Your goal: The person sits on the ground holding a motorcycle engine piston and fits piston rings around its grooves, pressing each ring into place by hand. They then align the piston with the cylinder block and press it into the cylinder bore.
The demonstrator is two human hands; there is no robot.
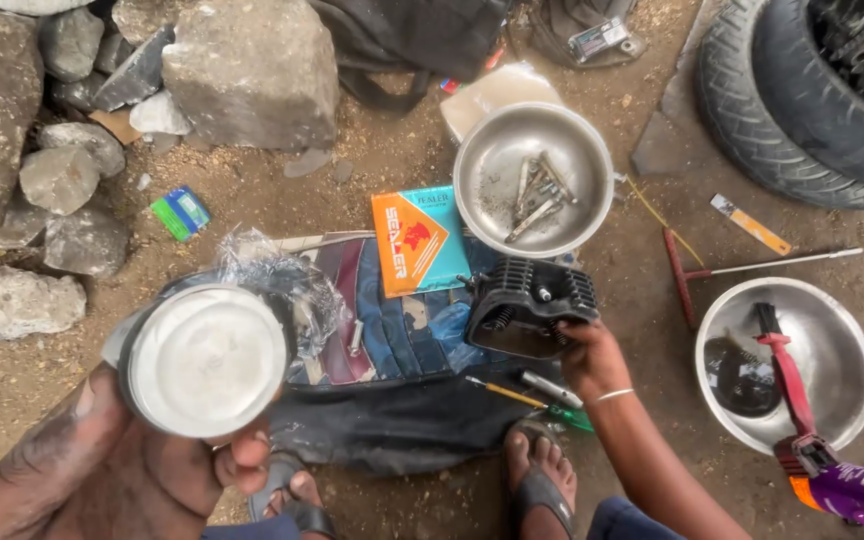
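A: What is in hand here?

B: It looks like a check of engine parts. The left hand (122, 470) is closed around a round metal part (207, 360) with a pale, flat face, lifted close to the camera. The right hand (592, 362) grips the near edge of a black finned block (530, 305), which rests on the dark cloth (402, 420) just below the bowl (472, 150) of bolts (537, 195).

A: And what would a next move call for?

B: By my judgement, care with both holds. The round part sits on fingertips and thumb only, and the block is tipped on one edge, so either would need a free patch of cloth to go down on (the screwdriver (512, 395) lies right beside the wrist).

A: Anything you can't make out?

B: Plenty. The round part is blurred, so I can't say whether its face is clean or coated, and its sides are hidden by the fingers. The crumpled plastic bag (282, 275) behind it covers part of the cloth. The underside of the block is in shadow. The second bowl (842, 330) holds something dark I can't identify.
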